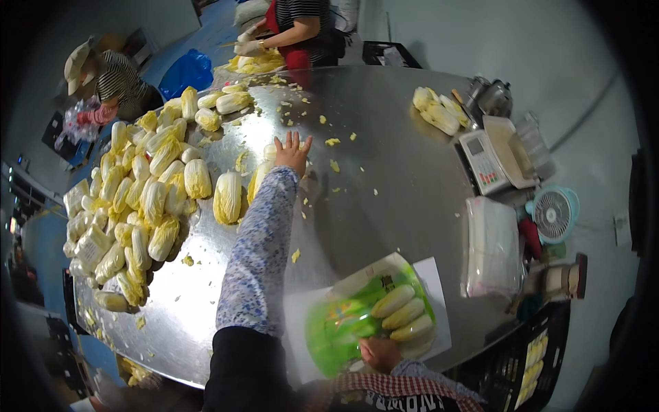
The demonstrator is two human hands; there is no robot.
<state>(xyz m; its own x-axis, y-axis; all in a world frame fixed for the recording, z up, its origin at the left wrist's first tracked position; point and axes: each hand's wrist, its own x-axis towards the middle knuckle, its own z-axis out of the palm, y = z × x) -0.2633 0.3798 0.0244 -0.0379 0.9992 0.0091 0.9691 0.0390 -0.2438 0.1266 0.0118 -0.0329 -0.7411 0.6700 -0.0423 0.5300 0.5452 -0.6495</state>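
Observation:
My left hand is stretched far out over the metal table, fingers spread, at a napa cabbage partly hidden beside it. Another cabbage is half covered by my sleeve, and a whole one lies to its left. Close to my body, my right hand is closed at the lower edge of a green printed plastic bag. Three pale cabbages show at the bag's right part; I cannot tell whether they are inside or printed. Under the bag lies a white sheet.
A large cabbage heap covers the table's left. At right stand a scale, a stack of plastic bags and a small fan. Black crates stand at lower right. Two people work beyond the table.

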